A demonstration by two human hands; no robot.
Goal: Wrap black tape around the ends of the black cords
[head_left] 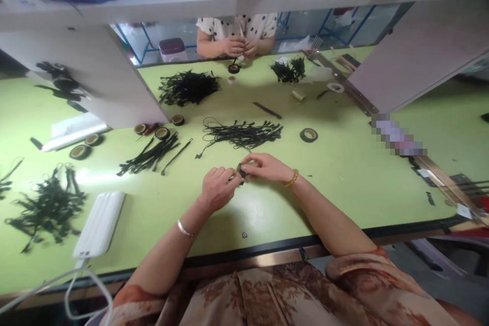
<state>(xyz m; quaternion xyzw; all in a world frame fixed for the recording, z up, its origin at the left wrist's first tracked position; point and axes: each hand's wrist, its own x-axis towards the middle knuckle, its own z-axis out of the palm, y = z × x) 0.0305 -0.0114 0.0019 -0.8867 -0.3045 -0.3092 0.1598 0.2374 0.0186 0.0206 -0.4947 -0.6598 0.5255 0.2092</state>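
My left hand [218, 188] and my right hand [267, 167] meet over the green table, fingertips nearly touching. Between them is a small black piece [242, 169], pinched from both sides. Fingers cover most of it, so its exact kind is unclear. Just beyond the hands lies a bundle of thin black cables [244, 133] with small connectors at their ends. Farther right, a roll of black tape [308, 135] rests flat on the table. To the left is a pile of black sleeved cables [151, 155], with one single cable [176, 157] beside it.
A white power bank [100, 224] with a white cord lies at left, near a tangle of black cables [49, 204]. Across the table a co-worker's hands [240, 47] hold something small. Upright white panels [126, 76] support a shelf [183, 10] overhead.
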